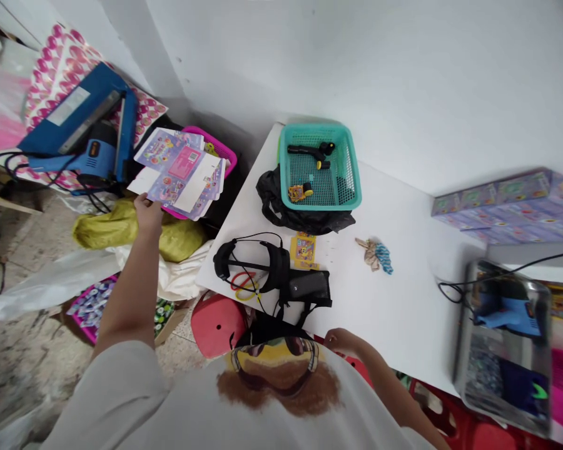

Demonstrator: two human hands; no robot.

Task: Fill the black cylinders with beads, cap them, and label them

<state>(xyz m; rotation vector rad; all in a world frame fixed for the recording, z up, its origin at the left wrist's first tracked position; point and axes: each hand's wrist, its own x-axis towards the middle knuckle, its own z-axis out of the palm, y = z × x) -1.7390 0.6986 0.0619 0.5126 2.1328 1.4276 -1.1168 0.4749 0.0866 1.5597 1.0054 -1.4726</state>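
My left hand (149,215) reaches out to the left, its fingers closed on the near corner of a flat purple printed cardboard box blank (201,181). The blank lies over a pink basket (228,150), with white inner flaps showing. My right hand (341,342) is curled low at the table's front edge, close to my shirt. Whatever its fingers might hold is hidden. On the table, a black head strap (279,269) with a dark pouch is nearest to it. A teal basket (351,175) behind holds black tool-like pieces (307,151) and a small yellow printed packet (298,192).
The white table (398,206) bears a yellow carton (304,249) and hair scrunchies (378,255). Stacked purple boxes (511,203) and a metal tray (464,350) with a blue heat gun stand right. At left are a blue sealer (89,106), another heat gun (91,162) and a red stool (218,325).
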